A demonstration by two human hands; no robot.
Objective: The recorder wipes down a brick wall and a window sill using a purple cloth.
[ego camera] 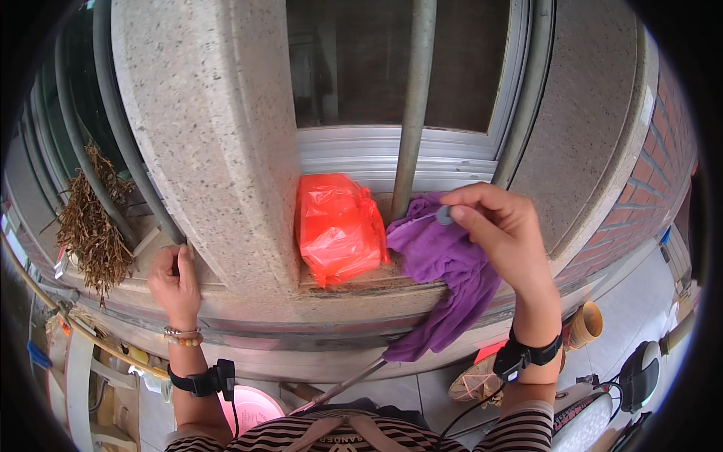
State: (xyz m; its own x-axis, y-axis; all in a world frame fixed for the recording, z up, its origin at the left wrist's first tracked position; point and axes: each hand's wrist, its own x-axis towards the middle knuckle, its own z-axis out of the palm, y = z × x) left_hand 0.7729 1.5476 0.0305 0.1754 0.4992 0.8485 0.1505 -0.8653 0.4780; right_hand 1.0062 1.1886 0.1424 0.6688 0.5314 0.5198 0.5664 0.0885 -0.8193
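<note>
Between the thumb and index finger of my right hand (505,234) is a small grey disc (444,215); its exact kind is unclear. Just behind and below these fingers, a crumpled purple cloth (446,254) lies on the stone window sill (361,282) and hangs over its front edge. To the cloth's left sits a knotted red plastic bag (339,231) with its contents hidden. My left hand (174,279) is curled in a loose fist at the sill of the left window, beside the foot of a metal bar (133,152). Nothing shows in it.
A stone pillar (209,130) separates the two barred windows. Dried plant stalks (96,226) hang at the left bars. Below are a pink basin (254,409), a metal pole (350,384), a plant pot (584,325) and a scooter (587,418).
</note>
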